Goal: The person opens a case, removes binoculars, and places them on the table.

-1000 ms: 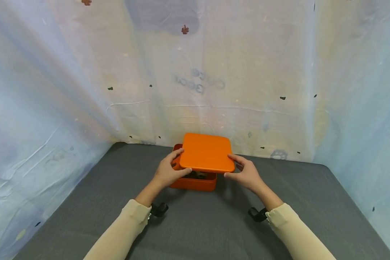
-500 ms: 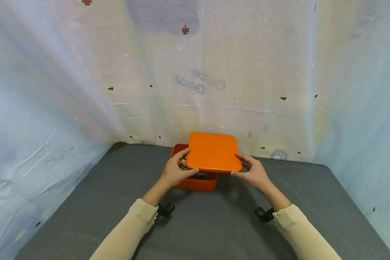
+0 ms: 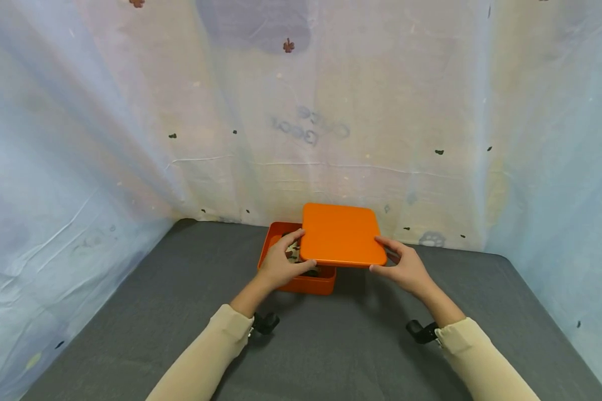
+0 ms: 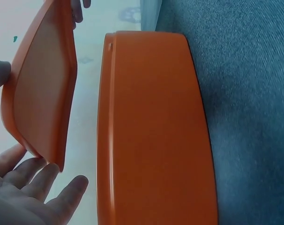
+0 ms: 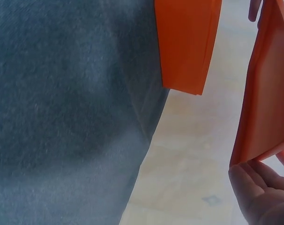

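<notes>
An orange square lid (image 3: 341, 234) hangs above and to the right of an open orange box (image 3: 306, 285) in the head view. My left hand (image 3: 280, 268) grips the lid's left edge between thumb and fingers, and my right hand (image 3: 405, 269) holds its right edge likewise. In the left wrist view a gap shows between the raised lid (image 4: 46, 82) and the box wall (image 4: 156, 131). Inside the box lies a camouflage-patterned thing (image 3: 294, 252), mostly hidden by the lid and my left hand; its kind is unclear. The right wrist view shows fingertips (image 5: 250, 176) under the lid's rim.
A dark grey cloth-covered table (image 3: 321, 351) spreads under the box. Close behind it hangs a pale patterned curtain (image 3: 331, 111), which also closes off the left and right sides.
Both hands have carried the lid to the right, uncovering more of the box's left side and the patterned thing within. The box stays where it was.
</notes>
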